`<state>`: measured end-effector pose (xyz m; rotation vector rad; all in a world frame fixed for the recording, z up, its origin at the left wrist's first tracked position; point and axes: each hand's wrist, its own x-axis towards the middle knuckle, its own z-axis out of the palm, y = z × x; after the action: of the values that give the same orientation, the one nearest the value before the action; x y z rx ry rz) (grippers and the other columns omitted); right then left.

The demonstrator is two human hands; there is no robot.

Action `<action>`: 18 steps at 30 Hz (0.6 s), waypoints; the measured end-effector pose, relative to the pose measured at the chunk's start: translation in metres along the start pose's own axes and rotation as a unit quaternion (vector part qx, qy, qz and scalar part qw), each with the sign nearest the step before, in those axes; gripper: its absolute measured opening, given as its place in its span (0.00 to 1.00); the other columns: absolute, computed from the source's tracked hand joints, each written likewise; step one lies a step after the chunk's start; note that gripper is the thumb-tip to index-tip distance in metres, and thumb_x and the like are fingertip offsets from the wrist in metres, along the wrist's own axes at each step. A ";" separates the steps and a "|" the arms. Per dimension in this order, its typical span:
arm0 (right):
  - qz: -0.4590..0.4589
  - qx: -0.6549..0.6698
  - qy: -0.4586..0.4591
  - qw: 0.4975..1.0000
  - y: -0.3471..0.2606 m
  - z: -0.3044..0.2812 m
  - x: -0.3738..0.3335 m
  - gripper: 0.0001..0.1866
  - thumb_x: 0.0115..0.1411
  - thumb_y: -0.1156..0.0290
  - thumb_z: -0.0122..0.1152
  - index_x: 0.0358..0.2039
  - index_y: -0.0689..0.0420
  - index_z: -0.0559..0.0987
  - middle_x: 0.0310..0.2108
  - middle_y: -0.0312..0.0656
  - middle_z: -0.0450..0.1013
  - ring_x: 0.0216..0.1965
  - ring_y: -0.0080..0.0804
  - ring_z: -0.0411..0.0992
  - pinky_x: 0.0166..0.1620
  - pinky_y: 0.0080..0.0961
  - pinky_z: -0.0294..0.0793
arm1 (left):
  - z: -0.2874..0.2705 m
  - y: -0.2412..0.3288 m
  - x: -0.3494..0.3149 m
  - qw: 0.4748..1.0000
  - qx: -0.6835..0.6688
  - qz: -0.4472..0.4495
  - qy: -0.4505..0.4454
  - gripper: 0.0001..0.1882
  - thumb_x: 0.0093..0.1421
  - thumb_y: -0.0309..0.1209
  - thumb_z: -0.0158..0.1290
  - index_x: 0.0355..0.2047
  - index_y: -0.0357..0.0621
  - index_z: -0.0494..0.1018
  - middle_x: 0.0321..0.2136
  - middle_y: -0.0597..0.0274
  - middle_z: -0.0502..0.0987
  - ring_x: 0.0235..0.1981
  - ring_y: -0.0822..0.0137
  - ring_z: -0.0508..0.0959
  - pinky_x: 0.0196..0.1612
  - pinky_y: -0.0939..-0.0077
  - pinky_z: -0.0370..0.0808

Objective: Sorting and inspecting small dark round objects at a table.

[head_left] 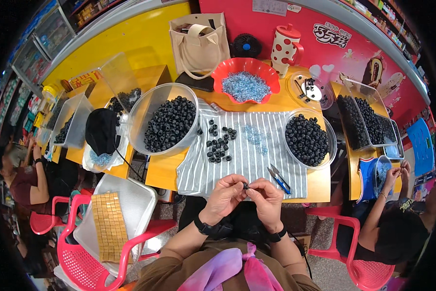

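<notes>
Just beyond the table's front edge, my left hand (224, 198) and my right hand (266, 200) meet with their fingertips pinched. Between them is a small black round piece (246, 186), mostly covered by the fingers. Ahead of my hands, a loose group of similar black pieces (219, 146) lies on a grey-and-white striped cloth (288, 140). Small clear-blue bits (254, 138) are scattered to the right of that group. Blue-handled pliers (280, 180) rest on the cloth beside my right hand.
Two clear tubs of black pieces, a large one (169, 127) and a smaller one (306, 140), flank the cloth. Behind it stand a red scalloped bowl (271, 73) of blue bits, a dotted tumbler (282, 51) and a beige bag (198, 48). Other people sit at both sides.
</notes>
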<state>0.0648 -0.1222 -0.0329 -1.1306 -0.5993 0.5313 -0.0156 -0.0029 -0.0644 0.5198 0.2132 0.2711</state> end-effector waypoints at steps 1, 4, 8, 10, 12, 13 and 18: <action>-0.001 -0.005 0.003 1.000 0.000 0.001 -0.001 0.03 0.57 0.86 0.56 0.32 0.67 0.76 0.30 0.39 0.72 0.31 0.23 0.74 0.36 0.18 0.74 | -0.001 0.000 0.000 1.000 -0.001 0.000 0.000 0.12 0.60 0.32 0.56 0.41 0.37 0.74 0.29 0.64 0.77 0.28 0.73 0.77 0.32 0.81 0.73; -0.020 -0.063 0.000 0.998 -0.003 0.001 0.001 0.03 0.56 0.86 0.56 0.31 0.68 0.76 0.30 0.39 0.72 0.31 0.23 0.74 0.36 0.18 0.74 | -0.005 0.000 0.001 1.000 0.001 -0.008 -0.003 0.12 0.60 0.31 0.56 0.41 0.37 0.74 0.30 0.64 0.77 0.28 0.73 0.77 0.33 0.81 0.74; -0.013 -0.068 -0.002 0.998 -0.005 0.002 0.002 0.03 0.56 0.87 0.56 0.31 0.68 0.76 0.29 0.39 0.72 0.30 0.23 0.74 0.35 0.17 0.74 | -0.008 -0.001 0.001 1.000 0.003 -0.001 -0.014 0.11 0.60 0.32 0.56 0.40 0.37 0.74 0.30 0.63 0.77 0.28 0.72 0.77 0.33 0.81 0.74; -0.007 -0.047 -0.015 0.999 -0.004 0.000 0.001 0.03 0.56 0.87 0.55 0.31 0.68 0.76 0.29 0.39 0.71 0.30 0.22 0.73 0.35 0.18 0.74 | -0.009 -0.001 0.001 1.000 0.001 0.007 -0.018 0.11 0.60 0.32 0.55 0.40 0.37 0.74 0.31 0.62 0.78 0.28 0.72 0.77 0.32 0.81 0.75; 0.002 -0.033 -0.020 0.999 -0.005 -0.002 0.002 0.03 0.56 0.87 0.55 0.31 0.68 0.75 0.29 0.39 0.71 0.30 0.23 0.73 0.35 0.18 0.74 | -0.009 0.000 0.001 0.999 0.008 -0.002 -0.031 0.11 0.61 0.32 0.55 0.40 0.37 0.74 0.32 0.62 0.77 0.27 0.72 0.77 0.31 0.81 0.75; 0.011 -0.019 -0.023 0.999 -0.005 -0.003 0.002 0.03 0.57 0.87 0.55 0.32 0.68 0.75 0.29 0.39 0.71 0.30 0.23 0.73 0.35 0.18 0.74 | -0.009 0.000 0.001 1.000 0.008 -0.002 -0.030 0.11 0.61 0.32 0.55 0.40 0.37 0.74 0.32 0.62 0.77 0.27 0.72 0.77 0.31 0.81 0.75; -0.002 -0.037 -0.035 0.999 -0.005 -0.004 0.004 0.03 0.56 0.87 0.55 0.31 0.67 0.75 0.28 0.39 0.71 0.30 0.23 0.74 0.34 0.18 0.73 | -0.010 0.000 0.001 0.999 0.014 -0.007 -0.032 0.12 0.60 0.32 0.56 0.39 0.37 0.74 0.32 0.62 0.77 0.28 0.73 0.77 0.31 0.81 0.75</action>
<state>0.0705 -0.1241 -0.0290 -1.1840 -0.6862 0.5494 -0.0175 0.0014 -0.0731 0.5546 0.1589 0.2381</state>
